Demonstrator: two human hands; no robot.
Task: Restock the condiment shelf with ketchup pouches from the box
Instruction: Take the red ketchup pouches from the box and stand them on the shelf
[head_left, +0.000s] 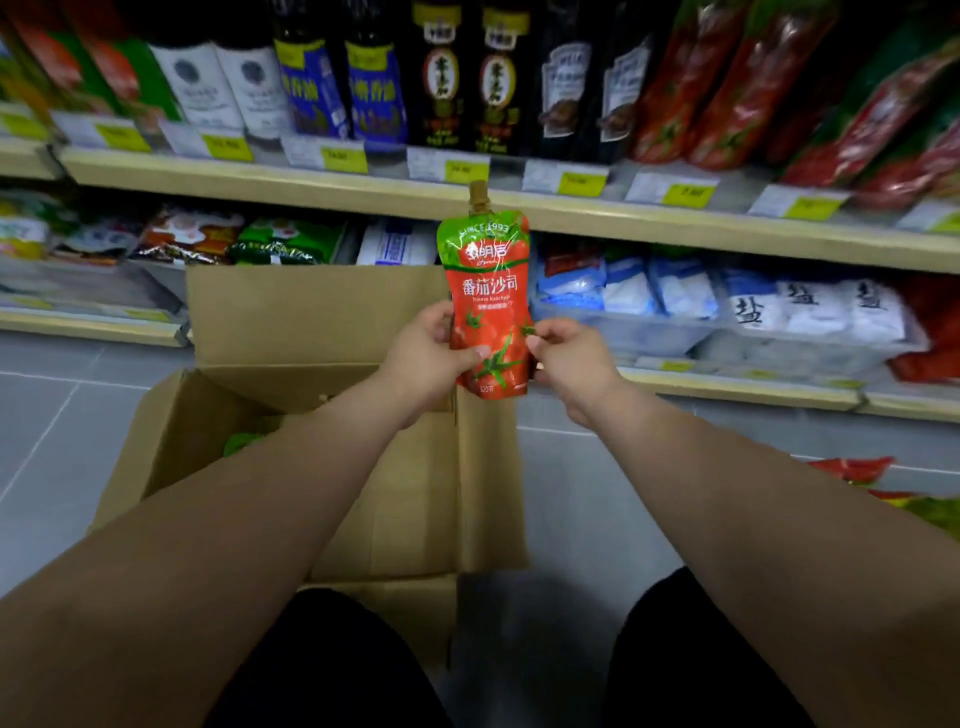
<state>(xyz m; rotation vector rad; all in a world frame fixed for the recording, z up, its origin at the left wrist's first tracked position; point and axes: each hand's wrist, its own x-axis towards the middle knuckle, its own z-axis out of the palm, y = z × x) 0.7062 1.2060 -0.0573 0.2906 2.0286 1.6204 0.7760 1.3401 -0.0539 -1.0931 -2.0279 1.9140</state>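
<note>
One ketchup pouch (488, 306) is being held upright, spout up, between both hands. The left hand (426, 353) is gripping its lower left edge, thumb across the front; the right hand (566, 358) is pinching its lower right edge. Beneath the hands an open cardboard box (311, 312) is sitting; beyond them, the condiment shelf (571, 218).

Box (166, 441) interior mostly hidden by left forearm (260, 499), price tags (343, 158) blurred, bottles (441, 78) cropped above

forearms (260, 519): bare | legs: black legwear (332, 665) on both thighs
</note>
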